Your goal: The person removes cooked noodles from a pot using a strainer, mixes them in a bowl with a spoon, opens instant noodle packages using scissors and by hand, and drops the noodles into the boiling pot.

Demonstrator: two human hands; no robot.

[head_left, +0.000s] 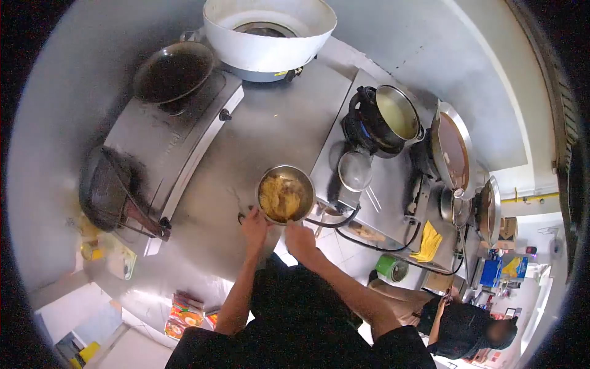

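Note:
A round metal bowl (306,179) with a yellow, lumpy food (279,195) in it is at the middle of the view, over the near edge of the steel counter. My left hand (254,226) is closed on the bowl's near left rim. At the bowl's near right side, my right hand (299,238) is closed, its fingers at the rim. Whatever it grips is hidden by the fingers. Brown liquid or residue shows around the food inside the bowl.
Dark wok (174,72) at left; large white round vessel (270,46) at the back. Pot (398,112), strainer (354,171) and pan of brown liquid (453,147) stand right. Yellow cloth (428,242) hangs from the stove edge. Another person (470,329) is at lower right.

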